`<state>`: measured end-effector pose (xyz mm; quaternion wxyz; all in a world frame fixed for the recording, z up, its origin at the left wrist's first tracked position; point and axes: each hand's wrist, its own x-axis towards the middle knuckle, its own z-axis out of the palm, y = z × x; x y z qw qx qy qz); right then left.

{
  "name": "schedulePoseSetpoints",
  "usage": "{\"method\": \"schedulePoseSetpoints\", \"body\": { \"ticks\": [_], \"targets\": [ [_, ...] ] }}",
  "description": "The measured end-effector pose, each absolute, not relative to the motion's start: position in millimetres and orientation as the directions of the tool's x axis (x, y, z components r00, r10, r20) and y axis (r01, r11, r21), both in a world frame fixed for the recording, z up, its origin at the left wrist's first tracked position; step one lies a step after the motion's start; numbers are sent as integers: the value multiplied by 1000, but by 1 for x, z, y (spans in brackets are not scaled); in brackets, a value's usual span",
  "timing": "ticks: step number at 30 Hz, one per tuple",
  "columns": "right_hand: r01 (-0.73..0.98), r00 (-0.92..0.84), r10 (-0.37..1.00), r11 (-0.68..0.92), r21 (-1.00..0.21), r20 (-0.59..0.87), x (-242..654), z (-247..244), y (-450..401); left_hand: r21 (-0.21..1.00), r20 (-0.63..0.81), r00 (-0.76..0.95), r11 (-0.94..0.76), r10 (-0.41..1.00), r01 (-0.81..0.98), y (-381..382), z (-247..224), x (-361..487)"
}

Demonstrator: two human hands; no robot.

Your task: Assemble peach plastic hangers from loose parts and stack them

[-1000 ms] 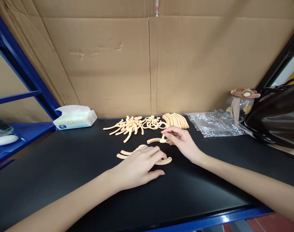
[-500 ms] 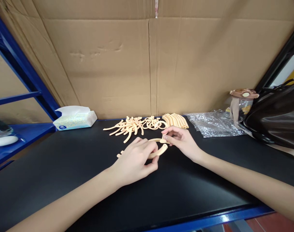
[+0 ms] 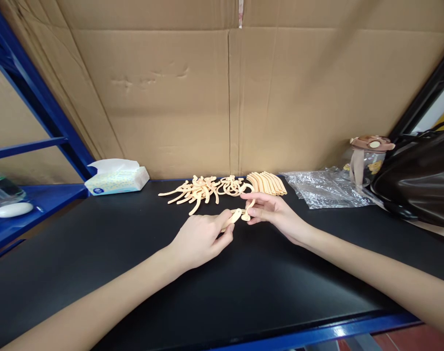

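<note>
My left hand (image 3: 203,240) is closed on a pale curved piece (image 3: 236,216), whose rounded end with a small hole sticks out past the thumb. Just to the right, my right hand (image 3: 271,213) pinches a small pale hooked piece (image 3: 246,216) between thumb and forefinger. The two pieces are close together over the black table; whether they touch I cannot tell. Part of another pale strip shows behind the left hand's piece, mostly hidden by the fingers.
Behind the hands lie a loose pile of pale curved pieces (image 3: 198,189), some ring-like pieces (image 3: 231,186) and a row of curved strips (image 3: 266,183). A tissue pack (image 3: 117,181) is at left. Clear plastic (image 3: 327,187), a bottle (image 3: 368,161) and a dark bag (image 3: 419,175) are at right.
My left hand has turned and drawn slightly left, tilting its piece more upright. The hooked piece in my right hand now shows more fully, turned downward.
</note>
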<state>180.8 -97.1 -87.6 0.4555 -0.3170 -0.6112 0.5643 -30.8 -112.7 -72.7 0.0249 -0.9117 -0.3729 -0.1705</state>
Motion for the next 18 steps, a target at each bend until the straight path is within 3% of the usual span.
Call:
{"method": "schedulePoseSetpoints", "body": {
  "ticks": [6, 18],
  "targets": [
    [-191, -365, 919, 78, -978, 145, 187, -88, -93, 60, 359, 716, -781, 599, 622, -110, -74, -33],
    [-139, -479, 871, 47, -989, 108, 186, -88, -94, -60, 419, 777, -839, 470, 540, -107, -76, -36]
  ]
}}
